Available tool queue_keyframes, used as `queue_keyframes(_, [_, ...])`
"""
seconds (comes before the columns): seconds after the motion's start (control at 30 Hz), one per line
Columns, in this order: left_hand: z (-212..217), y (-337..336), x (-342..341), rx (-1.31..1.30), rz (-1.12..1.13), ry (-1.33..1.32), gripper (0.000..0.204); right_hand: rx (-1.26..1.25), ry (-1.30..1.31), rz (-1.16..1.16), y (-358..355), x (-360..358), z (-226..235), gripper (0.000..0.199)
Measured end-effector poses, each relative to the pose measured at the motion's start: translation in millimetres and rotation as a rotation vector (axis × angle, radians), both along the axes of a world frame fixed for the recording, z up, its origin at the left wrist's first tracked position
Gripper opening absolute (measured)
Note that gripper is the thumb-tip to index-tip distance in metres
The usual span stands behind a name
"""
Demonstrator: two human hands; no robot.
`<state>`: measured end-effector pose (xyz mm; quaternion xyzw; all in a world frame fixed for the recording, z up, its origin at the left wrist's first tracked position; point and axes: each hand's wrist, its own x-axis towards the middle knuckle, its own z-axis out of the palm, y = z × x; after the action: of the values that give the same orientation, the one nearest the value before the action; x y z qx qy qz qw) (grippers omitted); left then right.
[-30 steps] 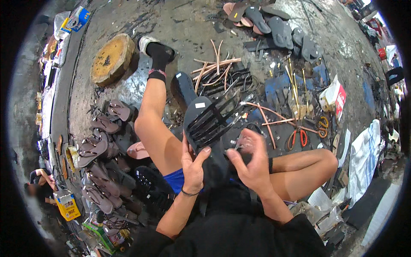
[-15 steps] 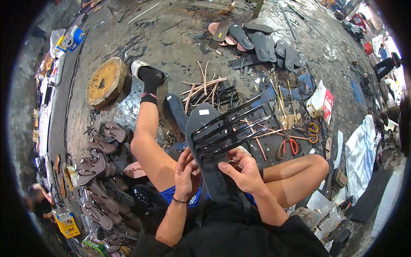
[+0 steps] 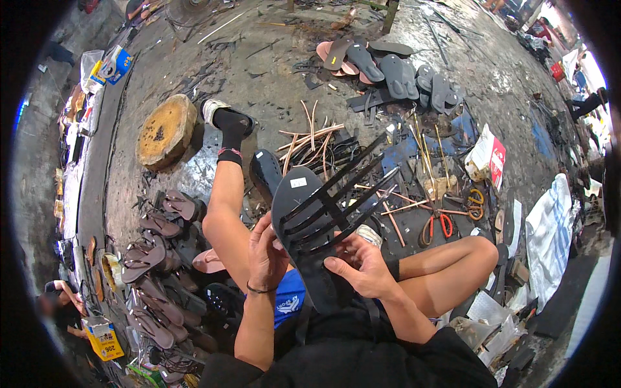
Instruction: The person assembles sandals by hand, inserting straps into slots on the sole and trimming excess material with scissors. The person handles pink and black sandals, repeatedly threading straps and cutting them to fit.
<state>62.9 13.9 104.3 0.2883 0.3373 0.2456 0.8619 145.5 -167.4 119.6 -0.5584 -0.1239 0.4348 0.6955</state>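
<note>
A black sandal [image 3: 304,187] with a small white label on its sole stands tilted in front of my lap. Several glossy black straps cross it, their long loose ends reaching out to the right. My left hand [image 3: 266,253] is closed on the sandal's left edge, fingertips by the straps. Closed at the opposite edge, my right hand [image 3: 362,264] grips the sandal just below where the straps come out; its thumb lies on the near side. Another dark sandal [image 3: 264,169] lies on the floor just beyond.
A round wooden block [image 3: 166,132] stands at left. Brown flip-flops [image 3: 152,262] are heaped at lower left; loose soles [image 3: 398,74] lie at the back. Thin strips [image 3: 314,136], red-handled scissors [image 3: 436,227], yellow-handled scissors [image 3: 475,205] and a white cloth [image 3: 546,236] lie ahead and right.
The sandal has turned and come slightly lower and left, its strap ends now angled more steeply. My left hand has moved up along its edge; the right still holds the other side.
</note>
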Motion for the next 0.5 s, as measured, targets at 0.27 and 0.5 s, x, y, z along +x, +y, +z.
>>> queue_keyframes(0.27, [-4, 3, -10, 0.009, -0.113, -0.155, 0.037, -0.031, -0.015, 0.020, -3, 0, -6, 0.051])
queue_keyframes(0.5, [-29, 11, -29, 0.086, -0.206, -0.167, 0.041, 0.004, 0.015, 0.016, 2, 0, -2, 0.052])
